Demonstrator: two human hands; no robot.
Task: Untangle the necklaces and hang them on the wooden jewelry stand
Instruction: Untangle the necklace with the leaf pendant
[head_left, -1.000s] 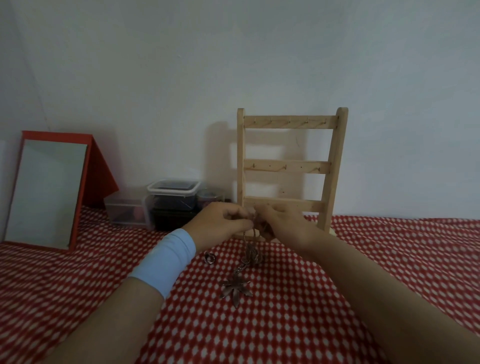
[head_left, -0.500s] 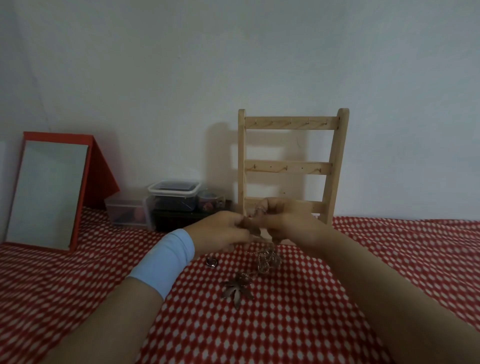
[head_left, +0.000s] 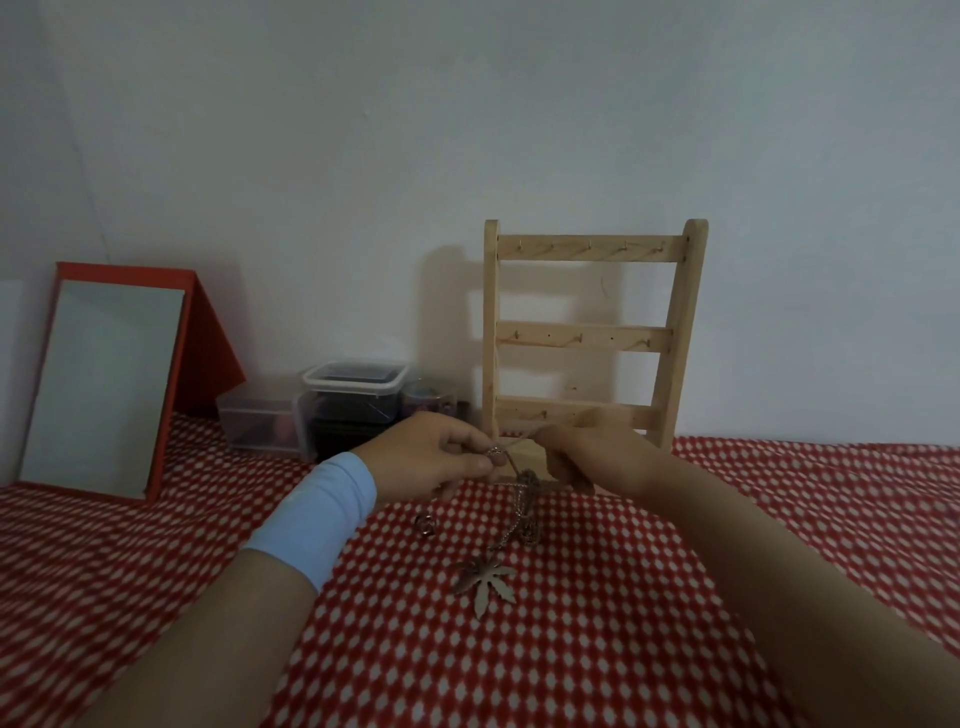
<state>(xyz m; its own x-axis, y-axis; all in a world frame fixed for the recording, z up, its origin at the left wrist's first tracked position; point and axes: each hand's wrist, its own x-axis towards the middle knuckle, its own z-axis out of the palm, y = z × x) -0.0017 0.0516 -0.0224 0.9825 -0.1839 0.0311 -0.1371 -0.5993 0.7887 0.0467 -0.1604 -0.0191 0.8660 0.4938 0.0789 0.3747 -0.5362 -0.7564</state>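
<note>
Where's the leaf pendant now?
In the head view, the leaf pendant lies on the checked cloth near centre, below the chain tangle, right of the ring.

Home dressing corner: red-framed mirror (head_left: 104, 384), checked tablecloth (head_left: 571, 649), plastic boxes (head_left: 353, 400).

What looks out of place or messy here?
The necklace chain is bunched in a tangle between the left hand and right hand, its leaf pendant flat on the cloth. A small ring lies loose beside it.
</note>
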